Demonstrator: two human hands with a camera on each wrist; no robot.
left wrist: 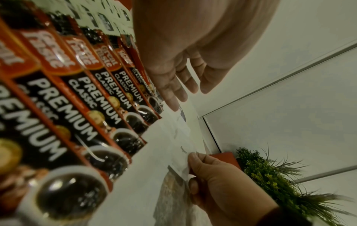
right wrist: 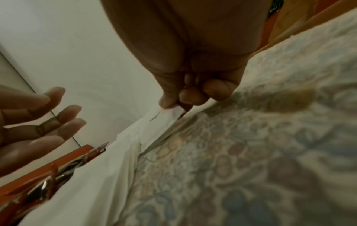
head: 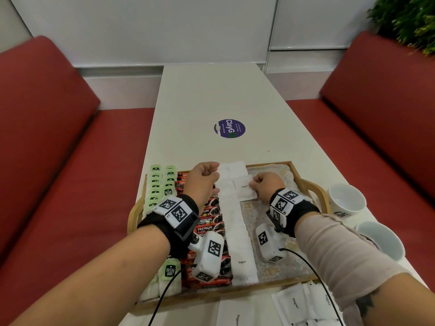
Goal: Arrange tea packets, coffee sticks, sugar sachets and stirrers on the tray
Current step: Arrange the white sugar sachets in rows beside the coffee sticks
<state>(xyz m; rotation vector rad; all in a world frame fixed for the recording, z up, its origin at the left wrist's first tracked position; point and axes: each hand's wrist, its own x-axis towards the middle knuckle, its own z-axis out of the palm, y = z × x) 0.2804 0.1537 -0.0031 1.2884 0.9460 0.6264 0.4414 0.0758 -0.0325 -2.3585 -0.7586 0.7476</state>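
Right hand (head: 263, 184) pinches a sugar sachet (head: 244, 188) by its right edge, thumb on top and fingertips beneath, held low over the far part of the tray (head: 313, 191). The sachet sits just right of the white sachet column (head: 237, 231), overlapping its far end. Left hand (head: 203, 181) hovers over the far coffee sticks (head: 209, 222), fingers loose and slightly spread, gripping nothing; the left wrist view shows them straight, tips near the column's far end.

Tray from left: green tea packets (head: 156, 182), red coffee sticks, sachet column, then bare patterned liner (head: 275, 267) on the right. More sachets (head: 296, 304) lie loose on the table (head: 211, 102) near the tray's near edge. No stirrers visible. Two white cups (head: 346, 200) stand right of the tray.

Handling, as judged: sachet is light, thin paper, flexible, contents shift inside; it likely flops if held at one corner. An edge pinch mid-side keeps it flat. Slick paper on paper, so neighbours in the row may slide when nudged; the left hand looks placed to steady them.
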